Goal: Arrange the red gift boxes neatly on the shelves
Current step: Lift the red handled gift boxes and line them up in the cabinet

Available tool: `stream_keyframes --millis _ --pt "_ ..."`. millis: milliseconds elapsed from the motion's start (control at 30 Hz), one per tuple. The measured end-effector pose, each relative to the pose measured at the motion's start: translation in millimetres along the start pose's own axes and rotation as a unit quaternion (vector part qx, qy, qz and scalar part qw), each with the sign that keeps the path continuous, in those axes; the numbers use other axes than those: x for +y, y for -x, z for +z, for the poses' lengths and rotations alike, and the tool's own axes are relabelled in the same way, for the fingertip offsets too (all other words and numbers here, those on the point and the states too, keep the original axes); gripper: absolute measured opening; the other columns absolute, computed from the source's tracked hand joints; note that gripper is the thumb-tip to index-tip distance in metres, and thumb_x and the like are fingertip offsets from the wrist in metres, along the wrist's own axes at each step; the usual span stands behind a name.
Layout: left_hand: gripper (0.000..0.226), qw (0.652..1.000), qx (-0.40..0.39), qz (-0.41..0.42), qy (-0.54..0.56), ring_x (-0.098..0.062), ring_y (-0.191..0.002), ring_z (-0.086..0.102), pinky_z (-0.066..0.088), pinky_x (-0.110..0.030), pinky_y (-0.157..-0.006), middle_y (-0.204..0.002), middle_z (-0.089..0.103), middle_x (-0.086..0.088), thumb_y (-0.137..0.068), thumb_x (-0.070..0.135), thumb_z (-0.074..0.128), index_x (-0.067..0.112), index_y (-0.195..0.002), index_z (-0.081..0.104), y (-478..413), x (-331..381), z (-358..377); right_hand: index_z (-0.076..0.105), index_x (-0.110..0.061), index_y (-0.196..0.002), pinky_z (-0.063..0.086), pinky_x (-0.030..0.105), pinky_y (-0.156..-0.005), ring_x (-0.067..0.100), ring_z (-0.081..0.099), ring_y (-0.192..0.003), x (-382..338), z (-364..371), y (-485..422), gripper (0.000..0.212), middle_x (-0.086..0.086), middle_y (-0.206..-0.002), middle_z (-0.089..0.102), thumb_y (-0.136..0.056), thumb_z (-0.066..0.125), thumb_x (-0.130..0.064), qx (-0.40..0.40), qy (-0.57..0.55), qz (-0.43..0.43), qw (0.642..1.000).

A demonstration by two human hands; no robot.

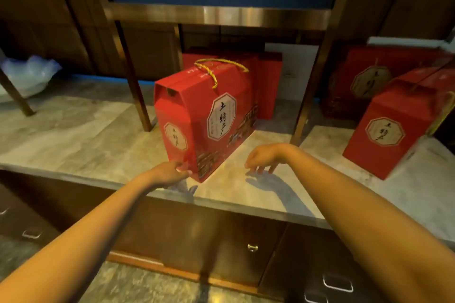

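A red gift box (206, 118) with a yellow rope handle stands at an angle on the stone shelf (86, 130), between two brass frame legs. My left hand (172, 171) touches the box's near bottom corner with its fingertips. My right hand (263, 157) hovers to the right of the box, fingers loosely spread and pointing down, holding nothing. More red gift boxes (268, 81) stand behind it against the back. At the right, another red gift box (394, 123) stands on the shelf, with one more (364, 81) behind it.
A brass-framed shelf (216, 16) spans overhead, its legs (138, 96) flanking the box. A crumpled clear plastic bag (29, 74) lies at the far left. Dark wooden drawers with metal handles (337, 283) run below the shelf's front edge.
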State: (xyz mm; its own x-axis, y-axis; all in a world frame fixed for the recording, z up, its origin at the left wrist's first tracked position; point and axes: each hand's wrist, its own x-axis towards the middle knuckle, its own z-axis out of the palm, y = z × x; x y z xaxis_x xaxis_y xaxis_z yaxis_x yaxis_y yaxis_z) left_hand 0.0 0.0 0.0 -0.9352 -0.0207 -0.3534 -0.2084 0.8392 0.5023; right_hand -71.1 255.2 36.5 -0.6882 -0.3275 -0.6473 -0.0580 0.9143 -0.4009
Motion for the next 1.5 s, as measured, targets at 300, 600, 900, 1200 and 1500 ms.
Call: stream_keyframes --millis 300,600,900,1200,1500 --pt "0.068 0.969 0.150 0.067 0.183 -0.026 -0.129 0.047 0.039 -0.041 -0.104 -0.145 0.047 -0.009 -0.088 0.024 0.059 0.015 -0.145 0.023 -2.3 3.8 -6.6 0.036 -0.006 -0.141 0.035 0.040 -0.107 0.031 0.039 -0.134 -2.0 -21.1 -40.7 0.051 0.012 -0.148 0.039 -0.096 0.045 -0.027 0.143 -0.026 -0.042 0.988" --pt "0.102 0.924 0.223 0.128 0.284 -0.009 -0.138 0.030 0.034 -0.028 -0.107 -0.158 0.021 0.000 -0.081 0.041 0.065 0.025 -0.150 -0.009 3.7 7.5 21.2 0.027 -0.006 -0.143 0.031 0.051 -0.112 0.038 0.036 -0.136 -6.6 -45.8 -81.2 0.073 0.017 -0.148 0.038 -0.089 0.044 -0.053 0.290 -0.153 -0.061 0.943" --pt "0.112 0.884 0.294 0.122 0.343 -0.022 -0.148 0.010 0.029 -0.055 -0.113 -0.162 0.006 0.000 -0.070 0.065 0.059 0.029 -0.150 -0.010 1.7 31.6 30.2 0.025 -0.009 -0.144 0.033 0.048 -0.112 0.034 0.036 -0.136 0.8 -63.3 -102.1 0.084 0.014 -0.149 0.036 -0.081 0.057 -0.055 0.327 -0.233 -0.093 0.911" --pt "0.102 0.858 0.324 0.098 0.386 -0.017 -0.141 0.030 0.039 -0.045 -0.109 -0.158 0.021 0.000 -0.072 0.057 0.058 0.029 -0.151 -0.001 -13.3 30.9 26.3 0.015 -0.023 -0.148 0.032 0.047 -0.112 0.029 0.031 -0.139 8.3 -82.8 -108.5 0.101 0.007 -0.154 0.028 -0.070 0.072 -0.051 0.281 -0.296 -0.119 0.905" --pt "0.114 0.845 0.304 0.126 0.421 -0.016 -0.142 0.029 0.037 -0.046 -0.110 -0.158 0.021 0.003 -0.066 0.058 0.071 0.037 -0.149 -0.005 -19.0 23.5 -3.4 0.020 -0.021 -0.146 0.035 0.039 -0.110 0.027 0.039 -0.135 9.7 -103.8 -106.8 0.085 0.007 -0.149 0.039 -0.079 0.063 -0.050 0.302 -0.342 -0.155 0.876"
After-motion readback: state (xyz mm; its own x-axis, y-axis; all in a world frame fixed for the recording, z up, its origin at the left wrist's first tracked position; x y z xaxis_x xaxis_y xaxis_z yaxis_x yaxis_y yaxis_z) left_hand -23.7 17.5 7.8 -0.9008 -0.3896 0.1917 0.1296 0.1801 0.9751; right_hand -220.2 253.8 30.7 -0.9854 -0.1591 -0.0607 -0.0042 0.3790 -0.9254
